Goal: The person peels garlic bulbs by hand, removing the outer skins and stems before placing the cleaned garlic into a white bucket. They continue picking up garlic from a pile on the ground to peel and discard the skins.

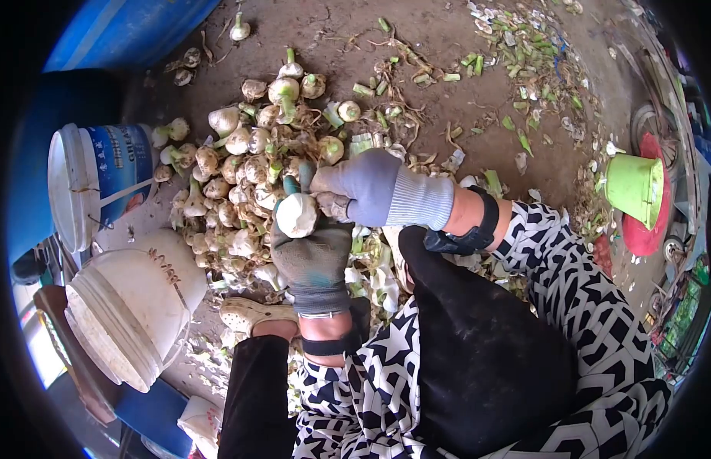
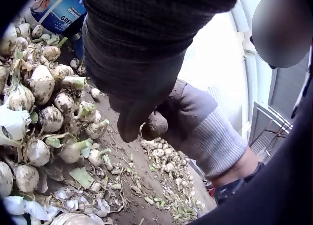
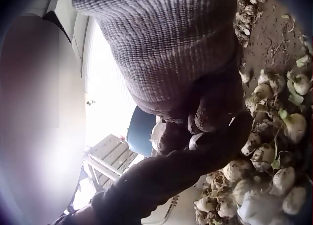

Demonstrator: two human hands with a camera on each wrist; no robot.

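Observation:
A whitish, peeled garlic bulb (image 1: 298, 216) rests in my left hand (image 1: 313, 256), which wears a dark grey glove and grips it from below and behind. My right hand (image 1: 363, 187), in a lavender glove with a ribbed cuff, comes in from the right. Its bent fingers and thumb pinch at the side of the bulb. From the right wrist, part of the bulb (image 3: 159, 135) shows pale between the two gloves. In the left wrist view the dark glove hides the bulb. Just beyond both hands lies a heap of unpeeled garlic bulbs (image 1: 241, 164) with short green stems.
A white bucket (image 1: 153, 287) and a blue-labelled bucket (image 1: 88, 180) stand on the left. At the right is a lime green bucket (image 1: 633, 183) by a red basin (image 1: 648, 226). Cut stems (image 1: 516, 69) and peeled skins (image 1: 382, 287) litter the ground.

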